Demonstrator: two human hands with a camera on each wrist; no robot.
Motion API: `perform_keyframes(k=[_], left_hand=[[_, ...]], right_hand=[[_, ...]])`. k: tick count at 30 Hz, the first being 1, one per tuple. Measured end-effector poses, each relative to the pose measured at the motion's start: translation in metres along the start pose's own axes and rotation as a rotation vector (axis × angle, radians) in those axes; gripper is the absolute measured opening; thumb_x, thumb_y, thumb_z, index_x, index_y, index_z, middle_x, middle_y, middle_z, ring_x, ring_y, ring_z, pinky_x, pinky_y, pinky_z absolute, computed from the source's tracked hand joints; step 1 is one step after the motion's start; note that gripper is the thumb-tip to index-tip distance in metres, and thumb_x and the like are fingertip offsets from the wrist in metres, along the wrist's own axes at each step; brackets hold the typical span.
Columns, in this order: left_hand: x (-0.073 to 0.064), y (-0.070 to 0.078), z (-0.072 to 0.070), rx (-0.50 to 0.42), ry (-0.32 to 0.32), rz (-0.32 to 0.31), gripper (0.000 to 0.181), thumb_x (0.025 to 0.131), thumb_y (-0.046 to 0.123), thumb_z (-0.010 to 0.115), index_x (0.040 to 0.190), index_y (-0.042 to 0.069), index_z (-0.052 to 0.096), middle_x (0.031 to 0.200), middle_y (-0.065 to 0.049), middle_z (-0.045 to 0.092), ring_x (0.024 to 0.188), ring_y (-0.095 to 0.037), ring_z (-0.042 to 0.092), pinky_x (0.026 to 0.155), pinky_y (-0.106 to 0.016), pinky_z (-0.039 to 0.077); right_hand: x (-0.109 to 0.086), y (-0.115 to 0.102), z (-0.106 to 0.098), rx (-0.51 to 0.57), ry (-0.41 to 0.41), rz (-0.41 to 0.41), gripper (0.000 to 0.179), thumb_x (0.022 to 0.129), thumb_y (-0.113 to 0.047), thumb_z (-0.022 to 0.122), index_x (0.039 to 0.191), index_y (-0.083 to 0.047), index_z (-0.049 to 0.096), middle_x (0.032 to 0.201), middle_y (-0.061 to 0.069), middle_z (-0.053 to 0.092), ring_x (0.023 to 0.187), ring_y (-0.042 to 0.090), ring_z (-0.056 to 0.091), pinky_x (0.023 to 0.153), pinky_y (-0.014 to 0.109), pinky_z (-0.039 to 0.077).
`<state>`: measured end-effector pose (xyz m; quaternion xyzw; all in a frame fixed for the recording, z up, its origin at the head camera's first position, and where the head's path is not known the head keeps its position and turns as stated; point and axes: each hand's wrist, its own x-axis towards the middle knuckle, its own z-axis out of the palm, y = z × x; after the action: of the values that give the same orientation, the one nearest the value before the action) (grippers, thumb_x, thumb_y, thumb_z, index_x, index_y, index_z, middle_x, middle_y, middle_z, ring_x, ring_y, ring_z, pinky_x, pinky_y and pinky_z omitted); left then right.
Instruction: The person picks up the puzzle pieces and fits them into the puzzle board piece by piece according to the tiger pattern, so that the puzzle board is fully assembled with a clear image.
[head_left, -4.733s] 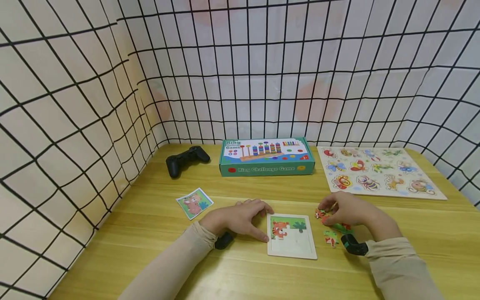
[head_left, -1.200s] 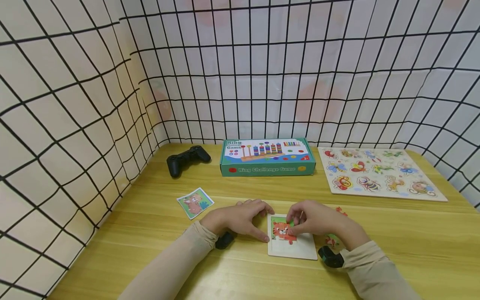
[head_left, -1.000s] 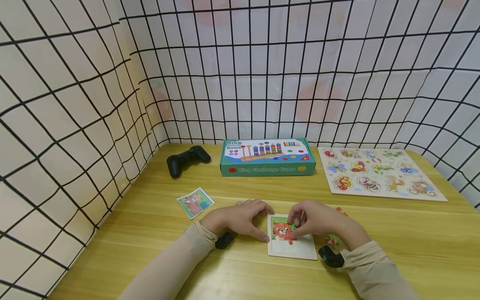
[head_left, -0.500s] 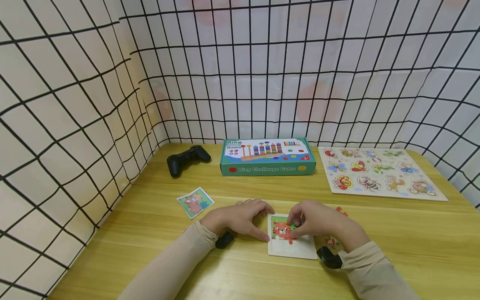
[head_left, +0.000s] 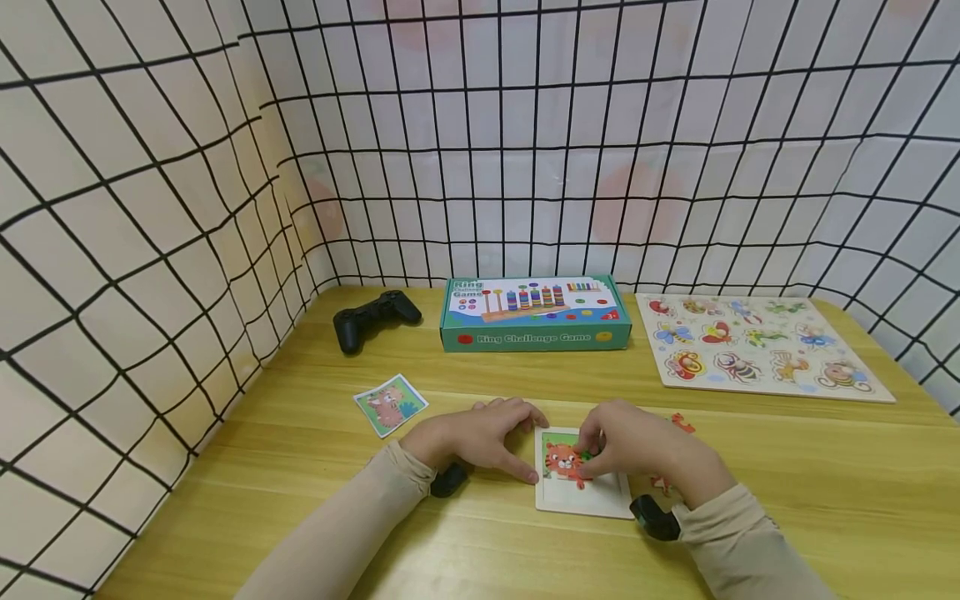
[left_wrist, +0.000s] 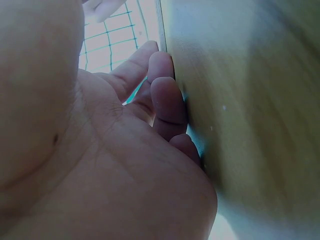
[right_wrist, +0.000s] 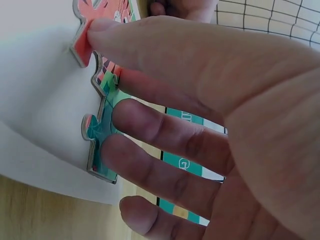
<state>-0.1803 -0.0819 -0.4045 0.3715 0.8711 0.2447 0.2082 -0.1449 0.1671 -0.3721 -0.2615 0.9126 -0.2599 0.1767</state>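
My left hand [head_left: 480, 437] rests on the table beside the white puzzle board [head_left: 583, 502], index fingertip at its upper left corner and thumb at its left edge. In the left wrist view the curved fingers [left_wrist: 167, 97] lie against the wood. Over the board, my right hand [head_left: 637, 446] pinches a red puzzle piece [right_wrist: 82, 50] between thumb and index finger, at the edge of the assembled tiger face [head_left: 561, 458]. A teal bush piece [right_wrist: 103, 125] lies in the board under the other fingers in the right wrist view. The board's lower part shows bare white.
Loose puzzle pieces [head_left: 682, 422] lie right of the board, partly hidden by the right hand. A picture card [head_left: 391, 406] lies to the left. Farther back are a black game controller [head_left: 377, 320], a green game box [head_left: 536, 314] and an insect peg board [head_left: 757, 346]. A black grid wall stands behind.
My right hand has moved left from the loose pieces onto the board, where the tiger face now shows more. Over the last second its fingers have shifted only slightly; my left hand stays put.
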Motion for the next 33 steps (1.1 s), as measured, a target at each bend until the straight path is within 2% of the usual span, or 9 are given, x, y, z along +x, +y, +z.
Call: perform_keyframes(k=[17, 24, 28, 33], left_hand=[[0.0003, -0.0021, 0.0011, -0.007, -0.003, -0.002, 0.064, 0.082, 0.047, 0.082, 0.134, 0.025, 0.051, 0.113, 0.012, 0.047, 0.106, -0.007, 0.043, 0.093, -0.037, 0.029], [0.001, -0.0036, 0.0016, 0.004, -0.005, 0.005, 0.065, 0.083, 0.048, 0.082, 0.135, 0.025, 0.051, 0.114, 0.013, 0.047, 0.106, -0.008, 0.043, 0.092, -0.037, 0.029], [0.0009, -0.0037, 0.0019, 0.007, -0.006, 0.006, 0.065, 0.083, 0.048, 0.082, 0.135, 0.025, 0.051, 0.114, 0.013, 0.047, 0.106, -0.007, 0.043, 0.093, -0.037, 0.029], [0.0016, -0.0042, 0.0018, 0.018, -0.003, 0.008, 0.065, 0.083, 0.049, 0.082, 0.135, 0.025, 0.051, 0.114, 0.013, 0.047, 0.106, -0.007, 0.043, 0.092, -0.037, 0.029]], right_hand=[[0.0007, -0.0037, -0.0003, -0.074, -0.004, -0.03, 0.016, 0.08, -0.022, 0.087, 0.087, -0.016, 0.074, 0.073, -0.007, 0.056, 0.068, 0.01, 0.051, 0.063, 0.03, 0.045], [-0.0026, -0.0083, -0.0008, -0.071, -0.006, -0.016, 0.026, 0.075, -0.029, 0.091, 0.089, -0.017, 0.073, 0.076, -0.006, 0.057, 0.07, 0.012, 0.052, 0.066, 0.032, 0.045], [-0.0021, -0.0092, 0.0007, -0.092, 0.008, -0.012, 0.02, 0.079, -0.024, 0.088, 0.087, -0.016, 0.072, 0.075, -0.007, 0.056, 0.07, 0.011, 0.051, 0.065, 0.031, 0.045], [-0.0001, -0.0075, 0.0024, -0.104, 0.018, -0.004, 0.017, 0.08, -0.024, 0.087, 0.084, -0.017, 0.072, 0.073, -0.007, 0.056, 0.068, 0.011, 0.051, 0.064, 0.031, 0.045]])
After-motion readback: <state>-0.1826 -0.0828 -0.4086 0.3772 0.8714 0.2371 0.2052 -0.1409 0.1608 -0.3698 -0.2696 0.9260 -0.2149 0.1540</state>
